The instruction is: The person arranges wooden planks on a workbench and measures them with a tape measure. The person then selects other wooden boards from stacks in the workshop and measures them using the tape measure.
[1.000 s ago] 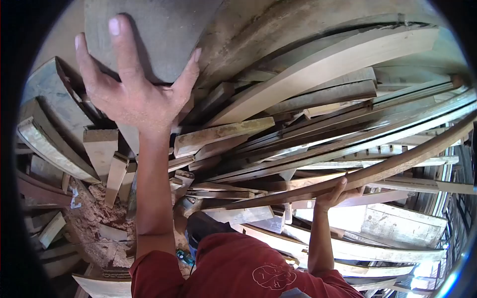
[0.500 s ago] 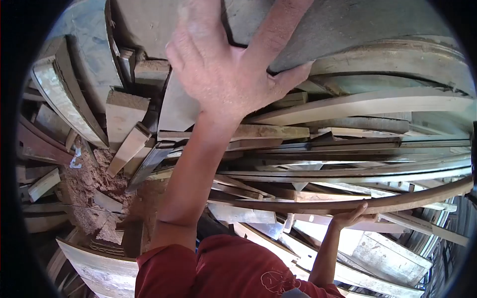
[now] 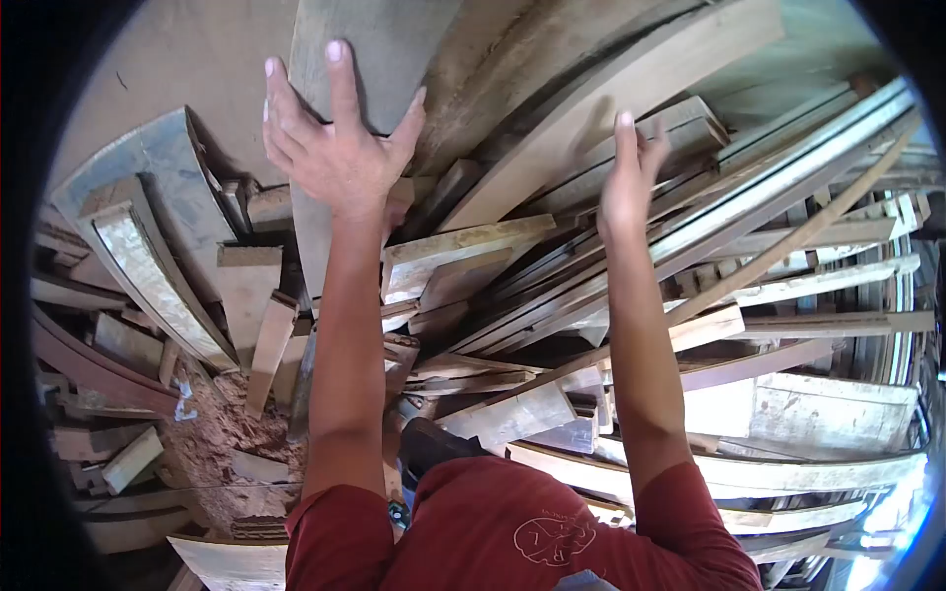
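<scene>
My left hand (image 3: pixel 340 158) is open, fingers spread, over a wide grey-brown board (image 3: pixel 399 44) that leans upright at the top. Whether the palm presses on the board I cannot tell. My right hand (image 3: pixel 629 187) is raised with fingers stretched out and nothing in it. It is nearest to a pale wooden plank (image 3: pixel 680 69) slanting toward the upper right, and a darker block end (image 3: pixel 690 128) lies just beyond its fingers. Below the right hand runs a stack of long narrow boards (image 3: pixel 769 182). A thin brown wooden strip (image 3: pixel 788 248) slants across the pile, with the right forearm above it.
Wood offcuts are piled all around. A curved-looking weathered board (image 3: pixel 148 266) and short blocks (image 3: pixel 251 281) stand at left, over reddish sawdust (image 3: pixel 232 424). White-faced panels (image 3: pixel 838 409) lie at lower right. A foot (image 3: pixel 409 409) shows among the wood below.
My right hand has left the brown strip at lower right and risen toward the pale plank. My left hand, still spread, appears lower and further left as the view has shifted.
</scene>
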Demonstrator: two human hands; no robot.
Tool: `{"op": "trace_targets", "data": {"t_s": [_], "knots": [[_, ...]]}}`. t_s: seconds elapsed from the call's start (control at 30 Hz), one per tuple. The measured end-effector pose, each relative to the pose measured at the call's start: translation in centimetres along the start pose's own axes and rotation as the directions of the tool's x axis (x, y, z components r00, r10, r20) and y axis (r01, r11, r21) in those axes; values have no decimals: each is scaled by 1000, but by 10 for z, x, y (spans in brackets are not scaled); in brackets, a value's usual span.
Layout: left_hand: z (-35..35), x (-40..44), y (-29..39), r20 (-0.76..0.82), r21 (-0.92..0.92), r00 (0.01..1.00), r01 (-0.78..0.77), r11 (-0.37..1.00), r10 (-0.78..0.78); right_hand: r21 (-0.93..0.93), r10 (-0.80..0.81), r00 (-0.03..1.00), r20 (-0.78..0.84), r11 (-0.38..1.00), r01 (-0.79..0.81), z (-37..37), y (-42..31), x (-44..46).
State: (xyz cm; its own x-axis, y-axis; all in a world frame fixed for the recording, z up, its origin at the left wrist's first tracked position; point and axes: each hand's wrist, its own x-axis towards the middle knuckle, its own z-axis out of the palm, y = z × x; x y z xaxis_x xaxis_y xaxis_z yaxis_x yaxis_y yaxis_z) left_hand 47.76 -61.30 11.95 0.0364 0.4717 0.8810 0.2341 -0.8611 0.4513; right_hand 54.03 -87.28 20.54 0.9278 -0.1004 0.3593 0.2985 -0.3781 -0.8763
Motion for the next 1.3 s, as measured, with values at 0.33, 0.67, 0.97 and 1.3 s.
{"op": "trace_targets", "data": {"t_s": [0.33,0.67,0.97,1.3], "knots": [[-8,3,2,22,-43,999,-30,999,31,135,98,995,-10,986,-96,20,10,12],[-13,7,13,28,-20,997,-66,998,66,240,-51,997,52,970,37,36,-17,-27],[-17,8,17,82,-9,994,-77,997,78,-76,-269,926,264,951,298,23,-7,-32],[-9,4,8,47,-8,994,-95,995,95,-694,-757,546,359,174,698,-192,-141,16]]}}
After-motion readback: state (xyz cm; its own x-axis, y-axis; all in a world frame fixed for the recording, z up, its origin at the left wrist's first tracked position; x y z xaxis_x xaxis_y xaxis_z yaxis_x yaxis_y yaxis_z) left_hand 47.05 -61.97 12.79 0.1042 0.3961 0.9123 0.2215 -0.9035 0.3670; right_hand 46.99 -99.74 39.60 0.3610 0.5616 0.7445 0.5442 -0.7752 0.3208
